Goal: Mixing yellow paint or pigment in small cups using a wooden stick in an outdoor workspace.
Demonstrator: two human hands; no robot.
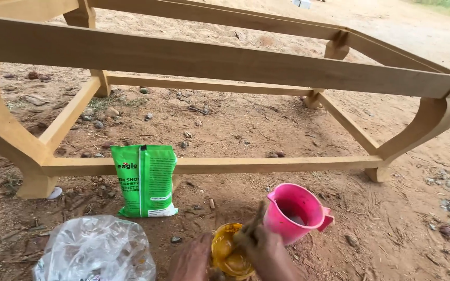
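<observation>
At the bottom centre a small round bowl [226, 248] holds yellow-brown paste. My left hand [191, 260] grips the bowl's left side. My right hand [264, 251] is closed on a short stick [256, 216] whose lower end sits in the paste. A pink plastic jug [297, 211] with a little liquid inside stands on the ground just right of the bowl, close to my right hand. An upright green pouch [146, 179] stands to the left, leaning against the frame's lower rail.
A bare wooden furniture frame [209, 62] with curved legs spans the view above sandy ground [246, 125] strewn with small stones. A crumpled clear plastic bag [96, 251] lies at the bottom left.
</observation>
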